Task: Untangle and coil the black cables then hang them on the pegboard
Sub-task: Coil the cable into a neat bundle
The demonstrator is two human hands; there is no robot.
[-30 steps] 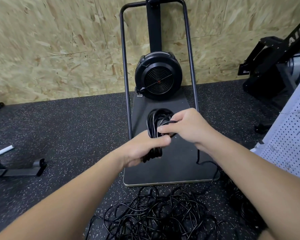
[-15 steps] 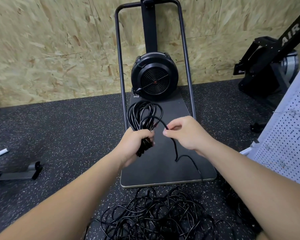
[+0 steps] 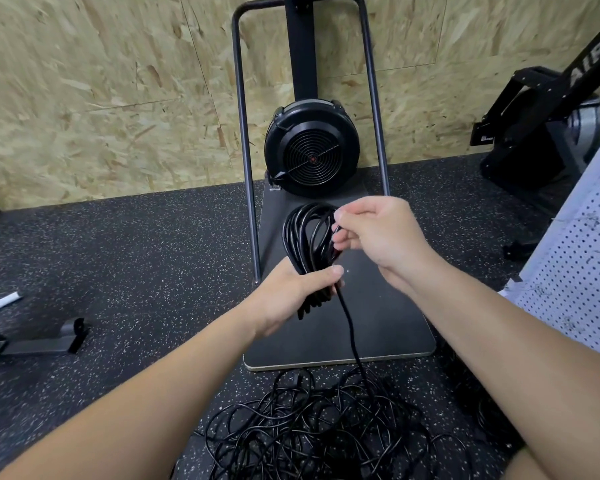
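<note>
Compared with half a second back: right hand (image 3: 378, 237) lifted up and over to the top of the coil (image 3: 309, 237), pinching a strand there instead of pulling it out sideways. Left hand (image 3: 291, 296) same as before, clamped around the coil's lower end, thumb across. Loops taller now, held above the black base plate (image 3: 378, 327). One strand (image 3: 350, 327) dropping to the tangled pile (image 3: 309, 427) on the floor. Count: two hands, one coil, one pile, one white pegboard (image 3: 582, 271) at right, well apart.
</note>
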